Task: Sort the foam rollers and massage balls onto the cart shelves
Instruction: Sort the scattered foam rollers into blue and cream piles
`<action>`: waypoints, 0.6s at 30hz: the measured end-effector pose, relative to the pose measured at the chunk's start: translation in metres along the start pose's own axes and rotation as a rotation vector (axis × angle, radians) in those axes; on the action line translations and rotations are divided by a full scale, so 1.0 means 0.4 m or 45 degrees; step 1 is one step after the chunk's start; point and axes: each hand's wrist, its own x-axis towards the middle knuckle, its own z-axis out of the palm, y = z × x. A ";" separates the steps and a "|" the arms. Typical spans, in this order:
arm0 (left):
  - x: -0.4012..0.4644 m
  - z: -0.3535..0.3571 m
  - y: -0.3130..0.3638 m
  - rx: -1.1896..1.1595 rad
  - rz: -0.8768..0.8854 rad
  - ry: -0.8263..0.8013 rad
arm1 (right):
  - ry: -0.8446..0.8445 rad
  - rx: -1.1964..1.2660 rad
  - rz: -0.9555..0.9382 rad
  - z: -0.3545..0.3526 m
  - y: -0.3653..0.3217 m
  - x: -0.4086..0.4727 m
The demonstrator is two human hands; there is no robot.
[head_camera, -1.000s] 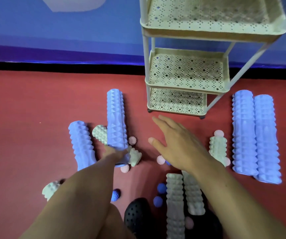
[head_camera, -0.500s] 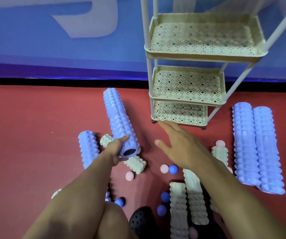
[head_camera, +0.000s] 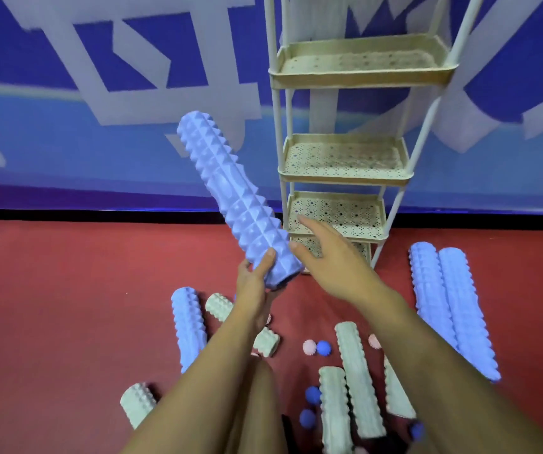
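Gripping a purple roller [head_camera: 234, 204] in my left hand [head_camera: 253, 283], my open right hand [head_camera: 332, 260] nears the cart [head_camera: 345, 178]; balls [head_camera: 316, 348] and rollers [head_camera: 358, 378] litter the floor [head_camera: 67, 306].

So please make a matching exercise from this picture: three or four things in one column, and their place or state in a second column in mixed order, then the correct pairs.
Things
1. left hand
2. right hand
3. top shelf
4. pink ball

States
A. lies on the red floor, touching a blue ball
B. grips the low end of the long blue roller
C. holds nothing on it
D. open, reaching toward the cart

Pairs: 1-B, 2-D, 3-C, 4-A
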 end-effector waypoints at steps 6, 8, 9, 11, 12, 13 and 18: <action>-0.210 0.078 0.030 0.004 0.229 -0.179 | 0.057 0.103 -0.064 -0.107 -0.112 -0.100; -0.261 0.106 0.037 0.026 0.298 -0.279 | 0.046 0.170 -0.040 -0.133 -0.133 -0.135; -0.282 0.121 0.043 0.047 0.331 -0.320 | 0.060 0.199 -0.035 -0.148 -0.138 -0.153; -0.314 0.152 0.050 0.085 0.374 -0.389 | 0.127 0.261 -0.036 -0.185 -0.136 -0.185; -0.327 0.168 0.050 0.106 0.395 -0.428 | 0.157 0.303 -0.033 -0.205 -0.133 -0.202; -0.343 0.187 0.050 0.129 0.416 -0.475 | 0.176 0.347 -0.014 -0.227 -0.129 -0.221; -0.420 0.295 0.030 0.251 0.473 -0.655 | 0.284 0.527 0.080 -0.327 -0.074 -0.297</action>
